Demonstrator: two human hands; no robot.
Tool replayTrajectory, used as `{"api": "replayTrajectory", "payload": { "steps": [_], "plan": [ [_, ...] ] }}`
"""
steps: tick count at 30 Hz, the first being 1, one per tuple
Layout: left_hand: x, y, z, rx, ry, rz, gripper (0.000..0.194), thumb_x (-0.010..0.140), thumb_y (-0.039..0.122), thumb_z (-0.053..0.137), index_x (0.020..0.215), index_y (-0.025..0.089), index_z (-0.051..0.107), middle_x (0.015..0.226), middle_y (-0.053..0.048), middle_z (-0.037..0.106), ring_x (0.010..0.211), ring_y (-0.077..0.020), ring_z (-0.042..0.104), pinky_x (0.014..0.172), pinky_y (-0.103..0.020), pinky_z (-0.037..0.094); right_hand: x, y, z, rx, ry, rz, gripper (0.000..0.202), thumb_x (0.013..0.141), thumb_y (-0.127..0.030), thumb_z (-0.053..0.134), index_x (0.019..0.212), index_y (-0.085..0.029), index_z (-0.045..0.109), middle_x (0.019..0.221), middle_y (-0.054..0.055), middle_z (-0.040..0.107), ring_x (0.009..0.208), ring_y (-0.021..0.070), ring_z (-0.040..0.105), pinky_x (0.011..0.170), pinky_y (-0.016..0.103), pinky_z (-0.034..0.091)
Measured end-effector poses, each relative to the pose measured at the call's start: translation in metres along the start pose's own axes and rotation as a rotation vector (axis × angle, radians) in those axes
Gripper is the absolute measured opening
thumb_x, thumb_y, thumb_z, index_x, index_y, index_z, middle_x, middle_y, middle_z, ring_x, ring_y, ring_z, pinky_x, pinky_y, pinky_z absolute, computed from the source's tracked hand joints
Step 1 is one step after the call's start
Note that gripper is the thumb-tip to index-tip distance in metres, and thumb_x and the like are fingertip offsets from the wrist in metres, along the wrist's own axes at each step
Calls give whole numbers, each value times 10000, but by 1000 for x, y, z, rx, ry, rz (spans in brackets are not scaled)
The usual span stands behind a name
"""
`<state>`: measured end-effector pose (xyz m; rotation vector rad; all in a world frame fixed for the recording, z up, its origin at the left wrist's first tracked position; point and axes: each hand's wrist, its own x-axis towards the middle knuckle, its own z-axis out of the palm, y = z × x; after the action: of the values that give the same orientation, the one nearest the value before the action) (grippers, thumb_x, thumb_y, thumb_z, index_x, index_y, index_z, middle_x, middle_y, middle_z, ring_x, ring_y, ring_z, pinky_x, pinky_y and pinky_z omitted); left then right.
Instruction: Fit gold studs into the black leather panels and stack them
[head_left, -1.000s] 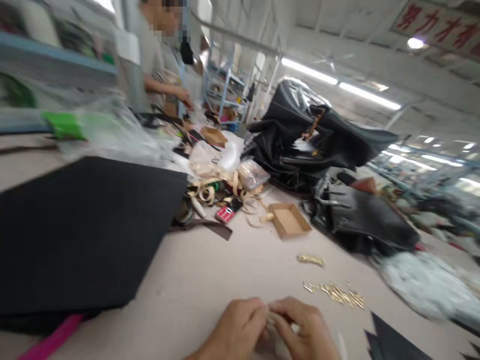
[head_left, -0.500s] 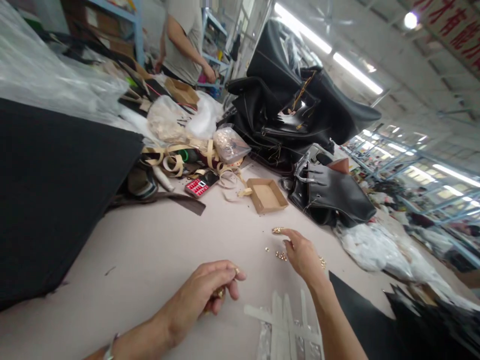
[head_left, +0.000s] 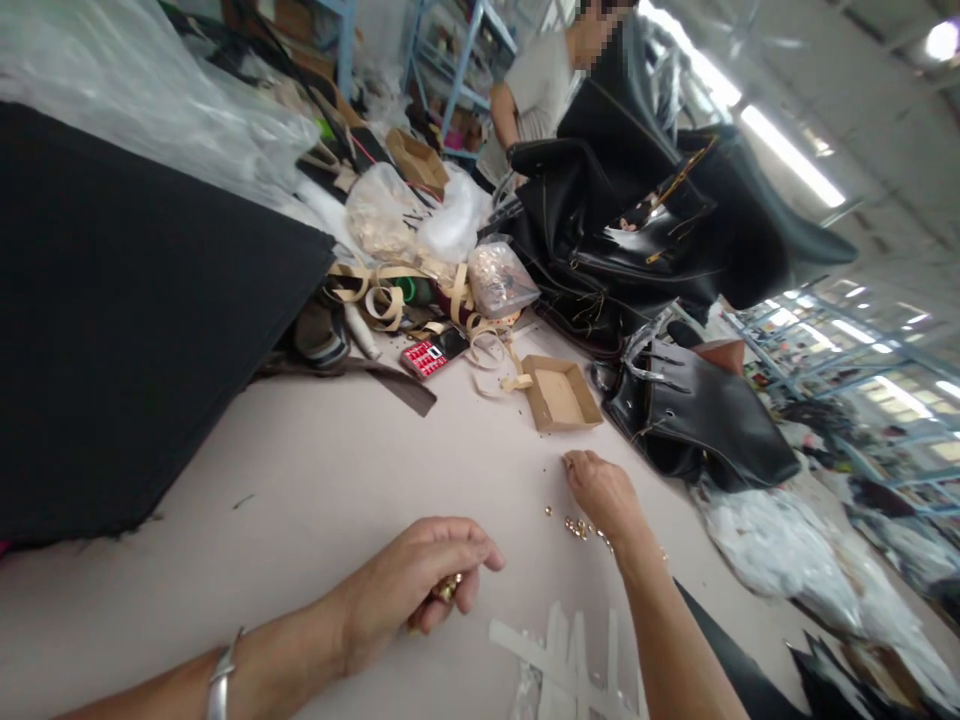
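My left hand (head_left: 427, 585) is curled low over the table with several small gold metal pieces (head_left: 448, 588) held in the palm and fingers. My right hand (head_left: 606, 500) reaches farther out, its fingertips pinched together down at the table top; what they hold, if anything, is hidden. Between the hands lie more loose gold pieces (head_left: 577, 528) in a short row, with a single one a little apart on the left. Others show partly behind my right forearm. An open cardboard box (head_left: 600, 418) stands just beyond my right fingertips.
Black leather bags (head_left: 622, 260) are piled at the back right. A red-and-black box (head_left: 426, 358), cream strips and plastic bags (head_left: 382, 215) crowd the back. Black sheet material (head_left: 150, 320) covers the left side. Pale tape strips (head_left: 559, 665) lie in front. A person (head_left: 536, 95) stands beyond.
My right fingers have closed where a small gold cluster lay, and that cluster no longer shows. My left hand stays nearly in place. The view has swung left, and the person has moved right.
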<state>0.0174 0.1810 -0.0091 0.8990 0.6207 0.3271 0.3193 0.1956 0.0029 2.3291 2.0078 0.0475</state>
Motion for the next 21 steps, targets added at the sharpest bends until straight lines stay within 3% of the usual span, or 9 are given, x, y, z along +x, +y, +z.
{"api": "replayTrajectory", "payload": {
  "steps": [4,9,13,17,21],
  "plan": [
    [2,3,-2,-76,-8,1,353,815,475,574,918,148,659,537,67,505,349,-26,231,370,-223,101,5,10,-4,190,133,16,315,906,-194,481,1103,-180,727,1141,113,747,1033,246,705,946,355,502],
    [1,5,-3,-95,-27,7,338,792,450,622,932,145,662,534,77,484,361,-22,230,364,-197,110,15,4,-8,499,229,19,299,837,-336,538,958,-192,770,979,89,781,905,251,723,868,376,542],
    [0,6,-2,-102,-9,-1,347,738,455,663,898,147,656,537,67,507,359,-22,255,358,-194,120,26,-23,-8,764,232,5,294,785,-425,621,883,-190,769,971,89,773,863,243,719,815,375,562],
    [1,8,-2,-109,-2,-9,330,690,437,677,852,150,657,530,57,525,347,-28,291,351,-195,145,31,-53,-13,980,180,38,389,794,-498,632,931,-153,747,845,93,756,740,230,727,668,345,584],
    [1,8,-3,-129,-3,-15,351,680,450,675,862,150,647,521,67,516,337,-24,271,349,-201,132,12,-52,-22,1027,112,54,368,747,-475,686,920,-158,753,792,68,744,667,199,696,628,309,563]
  ]
}}
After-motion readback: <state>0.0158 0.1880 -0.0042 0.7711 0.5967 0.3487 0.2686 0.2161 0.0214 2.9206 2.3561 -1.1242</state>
